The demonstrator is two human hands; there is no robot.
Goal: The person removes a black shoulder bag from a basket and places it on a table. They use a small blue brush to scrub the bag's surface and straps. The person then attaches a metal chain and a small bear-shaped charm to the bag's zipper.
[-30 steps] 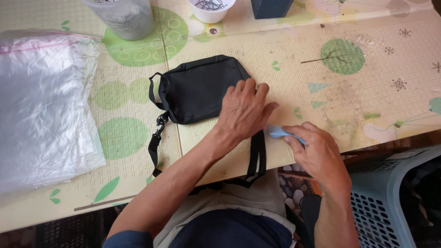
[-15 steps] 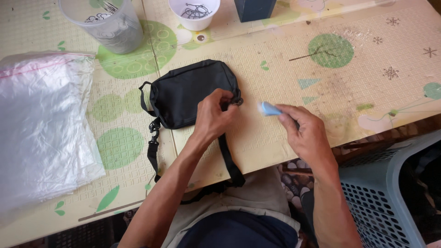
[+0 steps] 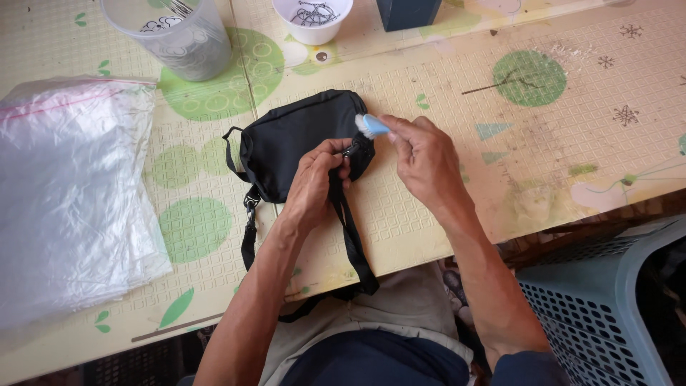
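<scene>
Your desk (image 3: 543, 164) wears a pale yellow mat with green circles. On it lie a black pouch (image 3: 296, 143) with its strap trailing over the near edge, a stack of clear plastic bags (image 3: 71, 200) at the left, and, along the far edge, a clear cup (image 3: 175, 36), a white cup (image 3: 313, 18) and a dark box (image 3: 409, 12).

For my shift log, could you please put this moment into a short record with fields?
Surface: patterned table mat
Left hand: pinches the zipper end of the black pouch bag
Right hand: holds a small blue-and-white brush at the bag's corner
Strap: hangs over the table edge
Left side: stack of clear plastic bags
Far edge: clear plastic cup, white cup
Lower right: grey-blue plastic basket
</scene>
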